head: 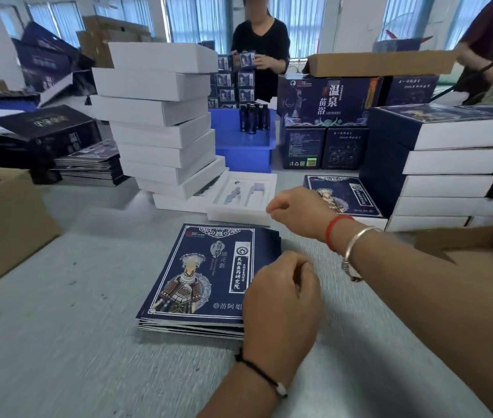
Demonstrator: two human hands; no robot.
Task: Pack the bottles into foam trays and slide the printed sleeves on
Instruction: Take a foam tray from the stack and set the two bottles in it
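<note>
A stack of flat printed sleeves (200, 276), dark blue with a costumed figure, lies on the table in front of me. My left hand (281, 300) hovers at the stack's right edge with its fingers curled under; whether it pinches the top sleeve is hidden. Behind the stack sits a white foam tray (239, 206) with bare bottle-shaped recesses. My right hand (296, 212) is curled into a fist by the tray's right edge and holds nothing. Several dark bottles (252, 117) stand upright in a blue bin (239, 146) farther back.
A leaning tower of white boxes (160, 116) rises at the back left. Sleeved boxes (438, 164) are piled on the right, one more (347, 197) beside my right hand. A cardboard carton (4, 218) sits left. A person (260, 49) works across the table.
</note>
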